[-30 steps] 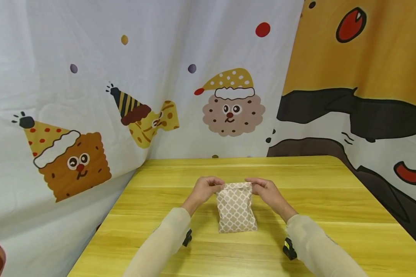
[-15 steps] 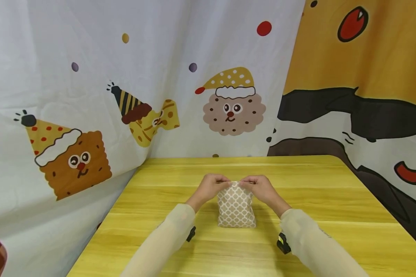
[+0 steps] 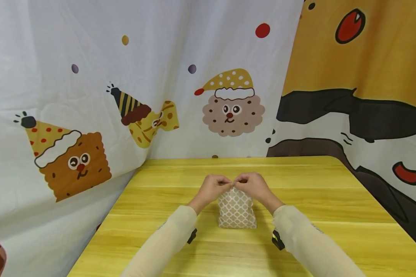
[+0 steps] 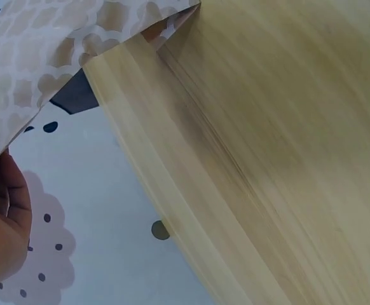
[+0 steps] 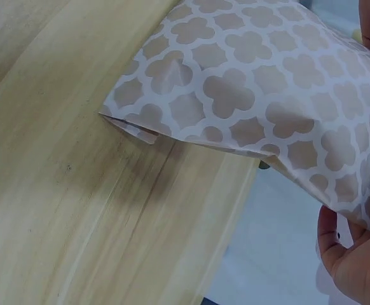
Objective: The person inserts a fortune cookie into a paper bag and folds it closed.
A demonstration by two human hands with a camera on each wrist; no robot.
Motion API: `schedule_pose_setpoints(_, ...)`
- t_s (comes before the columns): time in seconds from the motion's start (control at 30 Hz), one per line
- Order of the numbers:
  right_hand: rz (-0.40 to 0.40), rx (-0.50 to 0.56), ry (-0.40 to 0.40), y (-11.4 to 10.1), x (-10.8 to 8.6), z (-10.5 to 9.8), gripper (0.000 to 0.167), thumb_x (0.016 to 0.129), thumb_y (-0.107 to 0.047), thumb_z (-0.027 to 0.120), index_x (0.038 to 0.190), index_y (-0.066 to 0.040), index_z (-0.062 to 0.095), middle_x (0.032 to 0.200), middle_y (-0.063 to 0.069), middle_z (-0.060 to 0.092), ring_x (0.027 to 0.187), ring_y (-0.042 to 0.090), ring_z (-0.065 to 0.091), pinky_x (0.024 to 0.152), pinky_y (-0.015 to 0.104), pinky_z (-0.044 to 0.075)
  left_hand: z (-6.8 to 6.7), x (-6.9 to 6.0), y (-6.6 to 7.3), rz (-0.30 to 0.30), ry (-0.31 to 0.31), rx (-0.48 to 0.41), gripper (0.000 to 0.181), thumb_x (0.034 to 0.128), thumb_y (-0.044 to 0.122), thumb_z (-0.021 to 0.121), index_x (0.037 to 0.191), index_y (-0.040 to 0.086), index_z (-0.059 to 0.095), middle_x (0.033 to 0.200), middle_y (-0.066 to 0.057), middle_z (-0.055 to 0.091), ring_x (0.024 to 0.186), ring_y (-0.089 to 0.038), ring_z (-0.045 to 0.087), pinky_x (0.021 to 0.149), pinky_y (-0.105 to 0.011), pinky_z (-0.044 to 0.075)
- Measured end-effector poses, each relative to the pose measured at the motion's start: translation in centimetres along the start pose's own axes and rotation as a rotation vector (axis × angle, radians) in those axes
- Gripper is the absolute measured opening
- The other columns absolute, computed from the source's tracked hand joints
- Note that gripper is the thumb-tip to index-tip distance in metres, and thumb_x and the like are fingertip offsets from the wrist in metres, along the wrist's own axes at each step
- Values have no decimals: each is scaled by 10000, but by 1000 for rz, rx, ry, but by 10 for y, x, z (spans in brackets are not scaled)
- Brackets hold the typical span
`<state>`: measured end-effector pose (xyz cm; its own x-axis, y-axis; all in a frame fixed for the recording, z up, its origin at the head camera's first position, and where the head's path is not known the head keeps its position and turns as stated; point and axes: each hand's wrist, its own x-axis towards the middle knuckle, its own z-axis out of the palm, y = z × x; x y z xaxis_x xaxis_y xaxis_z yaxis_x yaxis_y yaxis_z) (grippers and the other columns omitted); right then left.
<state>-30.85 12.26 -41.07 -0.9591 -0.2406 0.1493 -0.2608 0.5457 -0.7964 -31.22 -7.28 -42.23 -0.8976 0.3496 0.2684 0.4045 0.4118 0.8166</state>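
Note:
A tan paper bag (image 3: pixel 236 211) with a white lattice pattern stands on the wooden table (image 3: pixel 159 246). At its top edge my left hand (image 3: pixel 212 188) and right hand (image 3: pixel 253 185) meet over the middle, both pinching the paper between thumb and fingers. The bag's mouth is hidden behind the hands. In the right wrist view the patterned bag (image 5: pixel 229 89) bulges towards the top, and curled fingers of my right hand (image 5: pixel 363 260) are at its upper edge. Part of my left hand (image 4: pixel 7 222) shows below the bag's edge in the left wrist view.
Behind the table hangs a white curtain (image 3: pixel 173 34) printed with cartoon biscuits. An orange, black and white printed cloth (image 3: pixel 332 69) hangs at the right. Black wrist devices sit under both sleeves.
My hands have come inward from the bag's two top corners to the middle of its top edge. The bag's upper part now narrows between them, and its base sits slightly farther back.

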Motion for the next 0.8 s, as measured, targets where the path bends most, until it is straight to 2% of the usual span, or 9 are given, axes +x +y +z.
schedule_pose_setpoints(0.2,9,-52,27,2,-2,2,96,882,-185,662,866,-167,754,838,-36,687,730,165,581,676,332,491,3,0,-1,-6,3,28,108,934,218,722,877,152,786,813,88,716,742,-74,658,660,-250,551)
schedule_pose_setpoints(0.47,17,-108,54,12,-9,-1,116,865,-178,653,797,-187,746,781,-56,679,673,157,559,653,324,459,4,-3,-5,-18,-5,39,97,930,188,725,874,140,789,821,69,716,735,-81,649,654,-250,546)
schedule_pose_setpoints(0.63,33,-134,65,28,-15,-13,136,878,-194,636,822,-197,760,805,-65,687,648,163,536,641,329,443,-3,-7,-11,-58,-12,34,88,932,183,720,889,137,782,842,66,711,763,-97,648,675,-259,548)
schedule_pose_setpoints(0.8,73,-123,97,48,-20,-28,161,909,-192,602,828,-159,738,750,-21,640,595,168,447,644,336,404,-15,-11,-20,-113,0,-5,111,942,210,709,889,137,775,856,23,712,781,-187,652,671,-297,547)
